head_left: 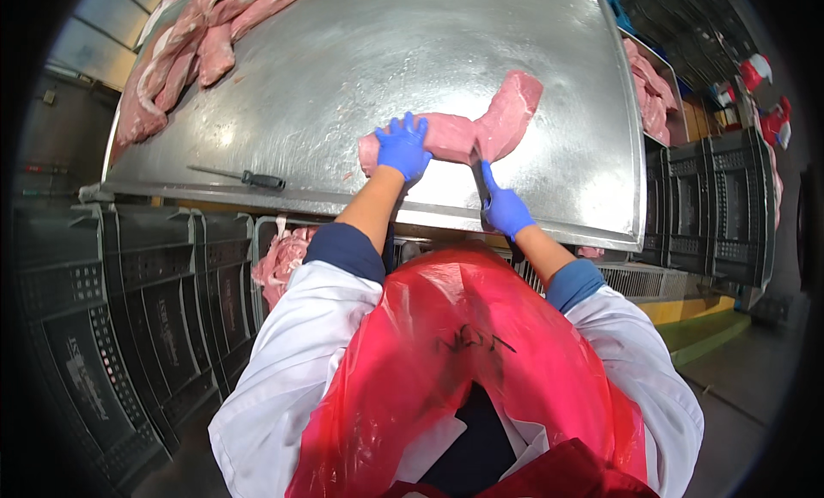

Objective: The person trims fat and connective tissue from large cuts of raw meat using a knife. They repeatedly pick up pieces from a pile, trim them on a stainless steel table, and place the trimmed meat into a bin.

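Observation:
A long pink cut of raw meat point(493, 120) lies on the steel table point(343, 60), near its front edge. My left hand point(402, 146), in a blue glove, presses flat on the meat's left end. My right hand point(505, 208), also blue-gloved, grips a knife point(478, 174) whose blade points up into the meat at its middle. I wear a white coat and a red plastic apron.
A sharpening steel with a black handle point(245, 178) lies on the table at the front left. Several meat cuts point(184, 52) are piled at the far left corner. Black crates point(129, 326) stand left, one holding meat point(283, 259); more crates point(712, 206) and meat point(648, 86) are at the right.

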`<state>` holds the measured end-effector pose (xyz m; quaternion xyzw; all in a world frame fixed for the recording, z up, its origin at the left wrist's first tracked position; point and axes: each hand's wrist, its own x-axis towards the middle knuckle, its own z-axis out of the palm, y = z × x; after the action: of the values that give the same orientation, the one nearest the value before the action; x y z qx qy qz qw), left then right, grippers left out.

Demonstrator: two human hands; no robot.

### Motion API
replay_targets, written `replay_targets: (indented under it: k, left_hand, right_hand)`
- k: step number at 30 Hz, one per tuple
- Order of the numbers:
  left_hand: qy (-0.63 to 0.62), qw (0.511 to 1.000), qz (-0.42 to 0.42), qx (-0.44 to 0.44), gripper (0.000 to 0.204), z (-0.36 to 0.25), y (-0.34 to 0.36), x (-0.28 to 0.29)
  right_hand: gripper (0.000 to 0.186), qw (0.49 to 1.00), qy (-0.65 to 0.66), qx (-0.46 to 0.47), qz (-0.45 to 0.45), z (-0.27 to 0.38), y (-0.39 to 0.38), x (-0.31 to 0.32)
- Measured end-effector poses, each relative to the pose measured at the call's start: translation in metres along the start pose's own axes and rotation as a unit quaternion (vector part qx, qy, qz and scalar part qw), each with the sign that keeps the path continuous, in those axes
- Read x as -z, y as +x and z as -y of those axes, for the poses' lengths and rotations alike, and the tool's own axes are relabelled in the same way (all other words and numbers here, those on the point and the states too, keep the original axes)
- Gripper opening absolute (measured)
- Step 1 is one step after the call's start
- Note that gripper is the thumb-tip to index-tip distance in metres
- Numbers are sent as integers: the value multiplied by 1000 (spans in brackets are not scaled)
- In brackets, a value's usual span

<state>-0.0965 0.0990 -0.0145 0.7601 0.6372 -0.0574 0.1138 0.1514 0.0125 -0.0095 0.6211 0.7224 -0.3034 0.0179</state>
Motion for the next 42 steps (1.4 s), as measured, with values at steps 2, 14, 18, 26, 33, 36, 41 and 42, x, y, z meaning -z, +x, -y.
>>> replay_targets:
  k: [2, 14, 18, 26, 33, 36, 41, 42]
  left_hand:
    - [-23, 996, 38, 73, 88, 6, 31, 15]
    - [-663, 735, 125, 67, 108, 130, 14, -24]
    - [-792, 590, 158, -1, 123, 17, -11, 2]
    - [-628, 750, -11, -208, 101, -298, 170, 186]
    - [-45, 991, 27, 124, 123, -224, 112, 32]
    - [-141, 970, 79, 182, 111, -192, 115, 30]
    - [-631, 770, 86, 39, 91, -154, 96, -1]
    - [-709, 702, 62, 14, 88, -190, 86, 14]
  right_hand:
    - [89, 1000, 23, 6, 0, -10, -12, -5]
    - [82, 936, 341, -73, -54, -134, -217, 50]
    - [83, 907, 372, -102, -170, -204, -240, 43]
    - [82, 901, 389, -43, -188, -287, -210, 115]
    - [83, 846, 497, -98, -163, -354, -230, 113]
    - [82, 848, 480, -76, -212, -374, -229, 93]
    - [80, 895, 382, -120, -195, -390, -221, 90]
    - [80, 873, 430, -124, -194, -386, -222, 98]
